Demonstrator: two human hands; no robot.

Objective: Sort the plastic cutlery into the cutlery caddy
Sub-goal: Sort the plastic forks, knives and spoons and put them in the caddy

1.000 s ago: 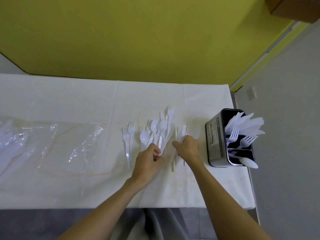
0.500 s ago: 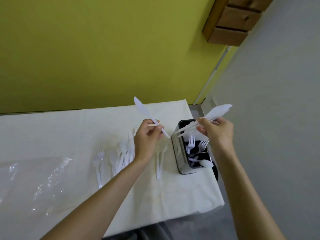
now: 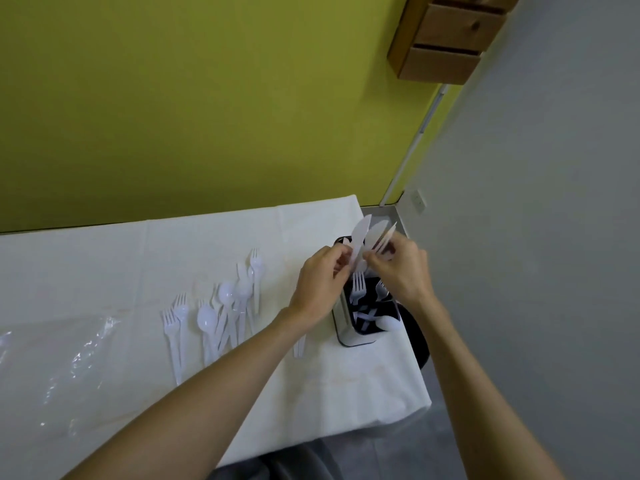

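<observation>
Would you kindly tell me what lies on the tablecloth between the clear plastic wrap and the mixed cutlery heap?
Two white forks lie side by side there, apart from both, as the head view shows.

Right hand seemingly hides the knives' lower ends
</observation>
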